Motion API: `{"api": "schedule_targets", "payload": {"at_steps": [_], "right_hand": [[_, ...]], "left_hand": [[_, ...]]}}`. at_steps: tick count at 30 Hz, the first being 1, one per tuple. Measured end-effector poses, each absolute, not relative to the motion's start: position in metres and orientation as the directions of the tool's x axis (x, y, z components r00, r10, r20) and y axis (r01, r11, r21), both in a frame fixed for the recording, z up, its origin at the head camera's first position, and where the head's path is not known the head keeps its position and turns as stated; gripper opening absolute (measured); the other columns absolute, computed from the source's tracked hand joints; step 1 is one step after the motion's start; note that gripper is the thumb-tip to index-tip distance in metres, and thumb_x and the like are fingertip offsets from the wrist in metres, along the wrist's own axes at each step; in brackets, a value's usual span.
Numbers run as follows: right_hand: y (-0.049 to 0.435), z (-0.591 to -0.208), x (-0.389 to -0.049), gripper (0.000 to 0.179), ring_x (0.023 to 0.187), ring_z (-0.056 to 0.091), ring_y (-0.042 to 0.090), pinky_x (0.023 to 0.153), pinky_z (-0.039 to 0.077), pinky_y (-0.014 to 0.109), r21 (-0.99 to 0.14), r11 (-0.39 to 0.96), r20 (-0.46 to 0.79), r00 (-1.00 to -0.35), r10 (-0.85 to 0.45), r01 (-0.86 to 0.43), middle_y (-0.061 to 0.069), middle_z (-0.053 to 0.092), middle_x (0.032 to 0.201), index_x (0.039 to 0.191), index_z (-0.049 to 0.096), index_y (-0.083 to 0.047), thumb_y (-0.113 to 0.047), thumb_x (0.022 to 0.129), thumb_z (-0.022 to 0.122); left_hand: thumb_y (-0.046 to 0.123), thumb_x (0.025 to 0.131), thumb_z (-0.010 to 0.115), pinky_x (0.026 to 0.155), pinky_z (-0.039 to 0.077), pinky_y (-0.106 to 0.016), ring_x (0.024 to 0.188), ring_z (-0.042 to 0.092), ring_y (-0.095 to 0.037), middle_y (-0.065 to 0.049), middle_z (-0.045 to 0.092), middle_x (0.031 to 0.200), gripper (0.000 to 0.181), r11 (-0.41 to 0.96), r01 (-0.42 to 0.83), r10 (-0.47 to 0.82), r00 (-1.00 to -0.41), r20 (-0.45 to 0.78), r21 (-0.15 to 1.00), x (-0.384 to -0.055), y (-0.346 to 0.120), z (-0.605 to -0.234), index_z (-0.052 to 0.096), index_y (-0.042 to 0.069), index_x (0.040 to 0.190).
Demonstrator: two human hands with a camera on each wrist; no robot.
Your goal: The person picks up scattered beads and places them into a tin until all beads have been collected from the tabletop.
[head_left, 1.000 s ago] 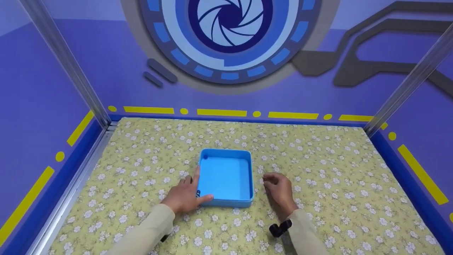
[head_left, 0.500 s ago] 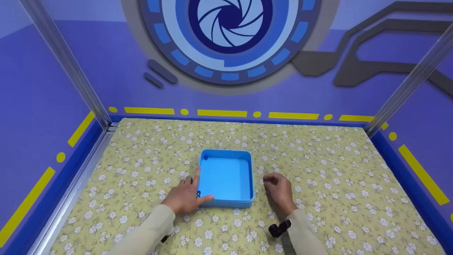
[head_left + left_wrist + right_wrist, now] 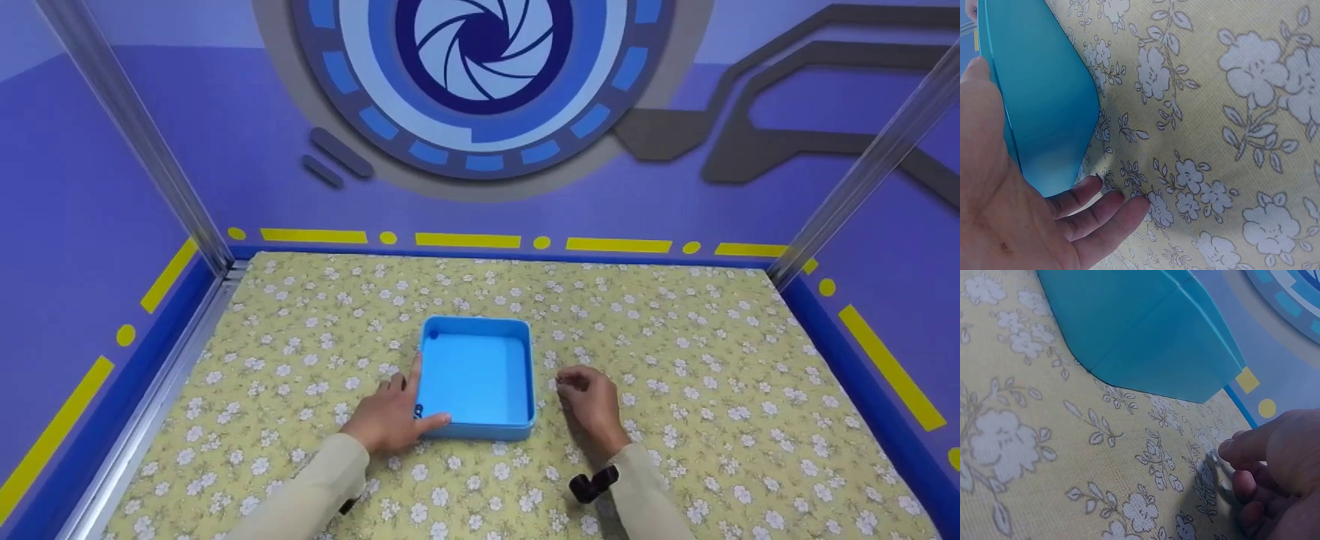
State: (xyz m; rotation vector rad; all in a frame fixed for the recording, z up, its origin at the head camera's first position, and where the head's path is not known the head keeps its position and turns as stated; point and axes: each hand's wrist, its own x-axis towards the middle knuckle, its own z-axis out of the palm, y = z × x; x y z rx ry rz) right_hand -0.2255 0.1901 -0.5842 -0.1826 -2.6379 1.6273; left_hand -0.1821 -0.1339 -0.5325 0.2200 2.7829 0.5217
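A square light-blue box, without a lid, stands on the cloth. My left hand lies spread against its front left corner, thumb across the front rim and index finger along the left wall. In the left wrist view the other fingers extend over the cloth beside the box. A small dark-blue ball sits in the far left corner inside; small dark, shiny balls show near my left thumb. My right hand rests on the cloth right of the box, fingers loosely curled, with no object visible in them.
A yellow cloth with white flowers covers the table. Purple-blue panels with yellow dashes enclose it at the back and sides, with metal posts at the corners. A black device sits at my right wrist.
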Motion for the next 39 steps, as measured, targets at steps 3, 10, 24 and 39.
{"api": "schedule_targets", "payload": {"at_steps": [3, 10, 24, 39], "right_hand": [[0.190, -0.584, -0.224, 0.015, 0.083, 0.063, 0.019, 0.071, 0.052, 0.027, -0.895, 0.436, -0.041, -0.992, 0.120, 0.090, 0.011, 0.070, 0.094, 0.101, 0.073, -0.006, -0.001, 0.087, 0.068], [0.191, -0.582, -0.222, 0.014, 0.082, 0.062, 0.019, 0.071, 0.052, 0.028, -0.904, 0.409, -0.071, -0.988, 0.136, 0.121, 0.011, 0.068, 0.094, 0.102, 0.073, -0.007, -0.005, 0.089, 0.068], [0.193, -0.579, -0.218, 0.017, 0.077, 0.064, 0.021, 0.066, 0.054, 0.030, -0.917, 0.381, -0.069, -0.988, 0.135, 0.116, 0.012, 0.068, 0.095, 0.105, 0.072, -0.006, -0.006, 0.089, 0.067], [0.194, -0.572, -0.214, 0.017, 0.080, 0.063, 0.020, 0.060, 0.050, 0.027, -0.902, 0.418, -0.054, -0.987, 0.149, 0.113, 0.010, 0.068, 0.100, 0.106, 0.073, -0.008, -0.008, 0.089, 0.068]], "left_hand": [[0.075, 0.083, 0.050, 0.090, 0.049, -0.058, 0.132, 0.043, -0.044, -0.025, 0.035, 0.151, 0.107, 0.922, 0.091, 0.201, -0.944, -0.264, 0.376, -0.182, -0.134, -0.533, -0.002, 0.018, 0.158], [0.075, 0.083, 0.051, 0.092, 0.048, -0.059, 0.132, 0.044, -0.045, -0.026, 0.035, 0.150, 0.107, 0.920, 0.087, 0.197, -0.945, -0.260, 0.383, -0.181, -0.134, -0.534, -0.002, 0.017, 0.158], [0.075, 0.083, 0.050, 0.098, 0.044, -0.060, 0.138, 0.036, -0.045, -0.026, 0.030, 0.154, 0.107, 0.919, 0.057, 0.181, -0.940, -0.288, 0.391, -0.179, -0.134, -0.534, -0.004, 0.019, 0.157], [0.073, 0.084, 0.052, 0.096, 0.046, -0.058, 0.134, 0.041, -0.045, -0.025, 0.033, 0.152, 0.107, 0.919, 0.072, 0.182, -0.949, -0.257, 0.388, -0.177, -0.132, -0.529, -0.003, 0.018, 0.157]]}}
